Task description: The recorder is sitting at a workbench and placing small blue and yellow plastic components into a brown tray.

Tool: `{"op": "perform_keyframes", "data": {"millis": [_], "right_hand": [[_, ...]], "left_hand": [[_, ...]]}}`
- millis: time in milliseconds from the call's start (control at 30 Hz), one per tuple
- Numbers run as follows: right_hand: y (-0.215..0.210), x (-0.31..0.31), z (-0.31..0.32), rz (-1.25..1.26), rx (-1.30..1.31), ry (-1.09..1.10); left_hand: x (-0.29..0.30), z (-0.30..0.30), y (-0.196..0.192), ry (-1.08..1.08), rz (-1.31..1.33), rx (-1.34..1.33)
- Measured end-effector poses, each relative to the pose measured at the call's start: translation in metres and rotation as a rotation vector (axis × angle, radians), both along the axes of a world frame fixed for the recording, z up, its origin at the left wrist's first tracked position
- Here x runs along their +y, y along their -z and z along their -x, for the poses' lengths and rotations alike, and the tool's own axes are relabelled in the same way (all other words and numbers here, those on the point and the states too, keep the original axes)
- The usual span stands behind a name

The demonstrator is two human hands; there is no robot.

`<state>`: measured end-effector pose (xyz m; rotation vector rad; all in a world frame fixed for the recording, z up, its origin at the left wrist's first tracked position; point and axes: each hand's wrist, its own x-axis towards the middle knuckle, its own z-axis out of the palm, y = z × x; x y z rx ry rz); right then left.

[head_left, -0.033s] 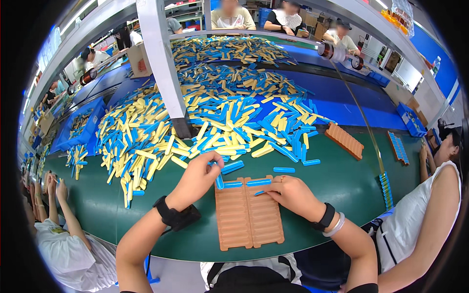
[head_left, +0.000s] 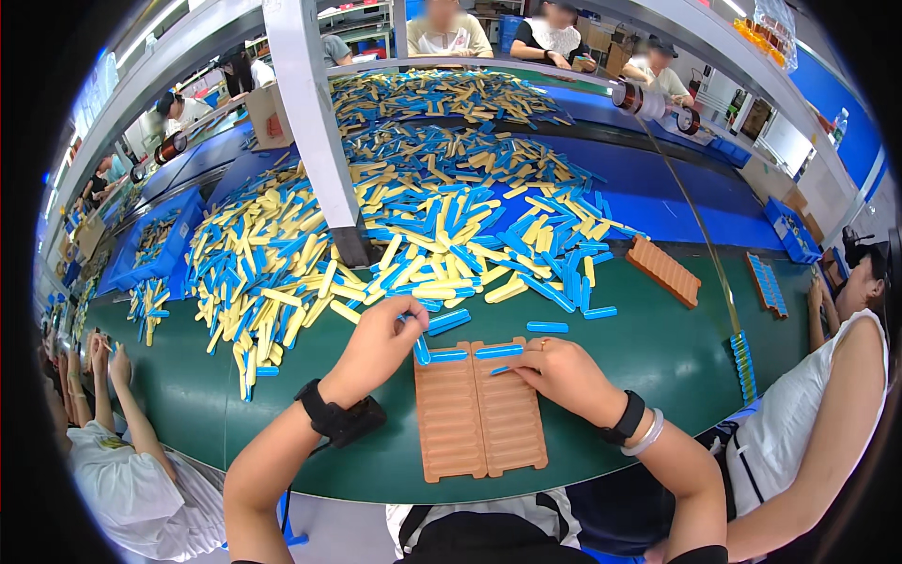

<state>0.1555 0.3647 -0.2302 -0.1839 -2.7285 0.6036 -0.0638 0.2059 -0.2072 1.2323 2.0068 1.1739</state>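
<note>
Trays [head_left: 479, 414], two orange slotted ones, sit side by side at the near edge of the green table [head_left: 648, 357], square to you so each groove runs left to right within easy reach. Your right hand [head_left: 564, 376] rests on the right tray, fingertips pinching a blue stick [head_left: 500, 370] low over the grooves. Two more blue sticks already lie across the trays' far end. Your left hand [head_left: 376, 346] hovers just beyond the left tray, fingers closed on another blue stick [head_left: 420, 346] held upright at its corner. Farther out, the pile [head_left: 395, 235] of loose blue and yellow sticks spreads around a white post [head_left: 305, 122], near enough to pick from. A spare orange tray [head_left: 663, 271] waits to the right.
</note>
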Motion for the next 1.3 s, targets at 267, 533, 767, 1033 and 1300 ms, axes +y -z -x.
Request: {"op": "perform_keyframes", "data": {"millis": [267, 533, 767, 1033, 1300], "right_hand": [[0.006, -0.004, -0.004, -0.080, -0.033, 0.023], [0.010, -0.015, -0.012, -0.148, -0.019, 0.047], [0.011, -0.018, -0.013, -0.142, 0.001, 0.063], [0.010, -0.018, -0.013, -0.131, 0.016, 0.069], [0.011, -0.018, -0.012, -0.142, 0.034, 0.062]], "left_hand": [[-0.047, -0.029, 0.010, 0.120, 0.080, 0.107], [-0.063, -0.057, 0.017, 0.385, 0.047, 0.837], [-0.055, -0.059, 0.022, 0.299, 0.057, 0.725], [-0.037, -0.036, 0.019, 0.297, 0.005, 0.484], [-0.022, -0.031, 0.011, 0.227, 0.223, 0.222]]}}
